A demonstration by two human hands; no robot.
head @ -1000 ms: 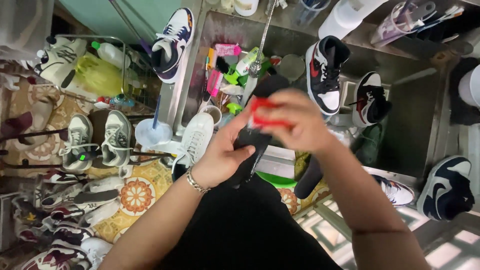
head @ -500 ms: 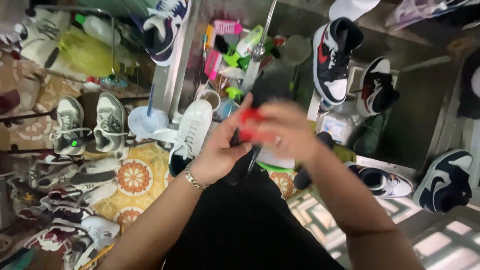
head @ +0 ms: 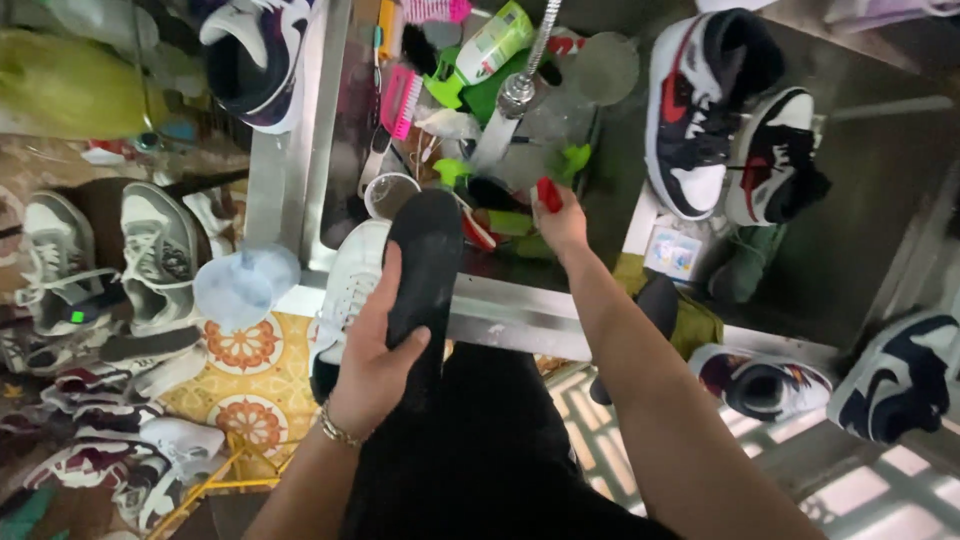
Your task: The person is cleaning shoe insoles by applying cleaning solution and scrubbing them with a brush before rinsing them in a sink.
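Two hands have parted: the left hand (head: 375, 345) clasps the black insole (head: 425, 265) over the sink's (head: 520, 310) edge, while the right hand (head: 562, 222), reaching out, pinches a small red brush (head: 549, 194) above the basin.

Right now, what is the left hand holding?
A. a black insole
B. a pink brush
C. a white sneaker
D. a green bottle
A: the left hand has its grip around a flat black insole over the edge of the metal sink, while the right hand holds a small red thing.
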